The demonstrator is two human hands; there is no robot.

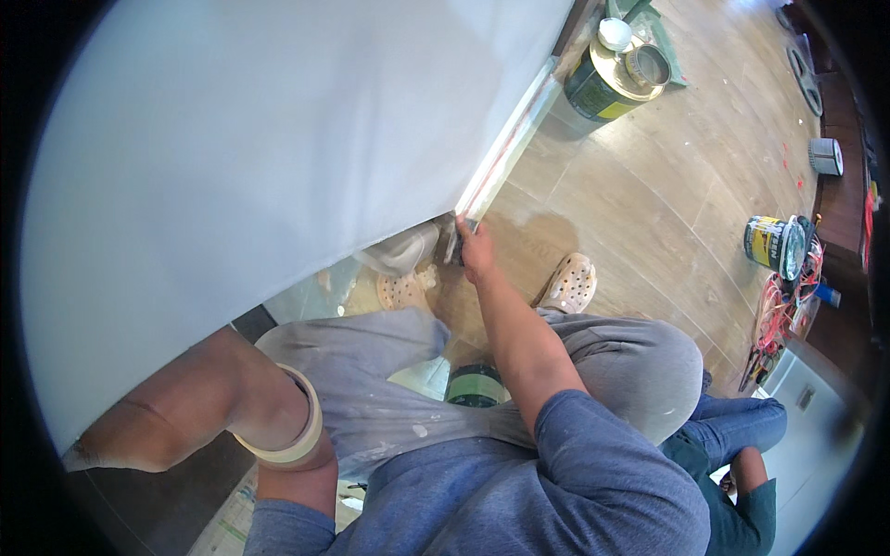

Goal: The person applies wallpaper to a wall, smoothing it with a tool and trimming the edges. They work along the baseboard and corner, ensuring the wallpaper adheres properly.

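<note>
Hand tool (452, 246) is grasped in the right grip (476, 252), at the lower edge of the white wall (278, 148). The state of the left grip (93, 451) cannot be determined.

The right hand (476, 254) (arm outstretched) holds a grey thing (453, 246) near the wall (278, 139).

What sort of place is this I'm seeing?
Likely a room under renovation: a gold-lidded bucket stands on the wood-look floor, a tape roll rings the person's left arm, and tangled cables lie at right.

Right of the wall (278, 157), a bucket (591, 91) stands ahead.
</note>
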